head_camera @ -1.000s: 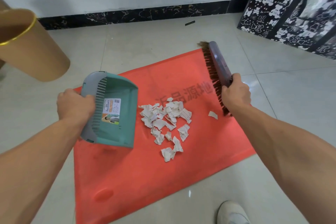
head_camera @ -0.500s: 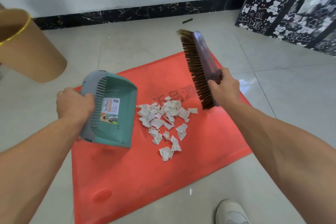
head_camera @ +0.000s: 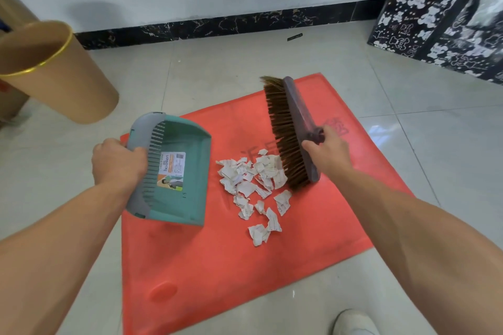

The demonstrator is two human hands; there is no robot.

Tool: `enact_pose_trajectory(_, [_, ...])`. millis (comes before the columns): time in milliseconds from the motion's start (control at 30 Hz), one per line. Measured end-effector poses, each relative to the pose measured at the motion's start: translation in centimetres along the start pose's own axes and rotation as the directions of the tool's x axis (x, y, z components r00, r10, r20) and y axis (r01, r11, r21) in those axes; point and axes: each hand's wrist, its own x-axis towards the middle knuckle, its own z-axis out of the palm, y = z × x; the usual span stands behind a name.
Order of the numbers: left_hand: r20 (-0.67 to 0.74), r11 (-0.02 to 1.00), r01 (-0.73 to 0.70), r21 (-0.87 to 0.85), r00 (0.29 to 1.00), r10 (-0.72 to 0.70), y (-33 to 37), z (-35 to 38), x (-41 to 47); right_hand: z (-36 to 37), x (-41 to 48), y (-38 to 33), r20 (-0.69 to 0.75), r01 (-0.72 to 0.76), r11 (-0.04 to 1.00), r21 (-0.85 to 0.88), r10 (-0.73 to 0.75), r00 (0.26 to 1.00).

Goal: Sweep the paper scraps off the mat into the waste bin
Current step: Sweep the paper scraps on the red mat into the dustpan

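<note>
Torn white paper scraps [head_camera: 253, 187] lie mid red mat [head_camera: 245, 266] — left hand [head_camera: 117, 163] clamps the teal plastic dustpan [head_camera: 177, 171] at nine o'clock as catcher, right hand [head_camera: 326, 152] grips the brown bristle brush [head_camera: 291, 130] at three — tan bin [head_camera: 51, 73] at ten.

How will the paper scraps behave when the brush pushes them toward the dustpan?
The paper scraps look thin and curled, so probably light and apt to scatter. The brush has long dense bristles, likely moving most together. On the smooth mat they should slide easily.
</note>
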Motion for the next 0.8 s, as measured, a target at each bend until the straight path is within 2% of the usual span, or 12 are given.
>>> enact_pose_trajectory(133, [-0.009, 0.999, 0.038, -0.027, 0.999, -0.038, -0.7, -0.7, 0.0, -2.0, 1.4, -2.2, -0.026, 0.062, 0.989, -0.131, -0.066, 0.997])
enact_pose_trajectory(267, [0.000, 0.995, 0.092, -0.048, 0.996, -0.092, -1.7, -0.8, -0.1, -3.9, 2.6, -3.7, -0.065, 0.040, 0.961, -0.273, -0.059, 0.996])
enact_pose_trajectory(500, [0.014, 0.990, 0.129, -0.053, 0.992, -0.129, -2.2, -0.8, -0.8, -2.8, 1.7, -1.7, -0.073, 0.040, 0.912, -0.408, -0.076, 0.994])
enact_pose_trajectory(600, [0.006, 0.991, 0.122, -0.062, 0.992, -0.122, -2.0, -0.8, -1.0, -1.9, 1.2, -0.2, -0.072, 0.044, 0.929, -0.369, -0.075, 0.995])
enact_pose_trajectory(800, [0.016, 0.993, 0.098, -0.070, 0.995, -0.097, -2.1, -0.7, -1.2, 0.0, 0.7, -0.1, 0.011, -0.019, 0.994, -0.103, 0.020, 1.000])
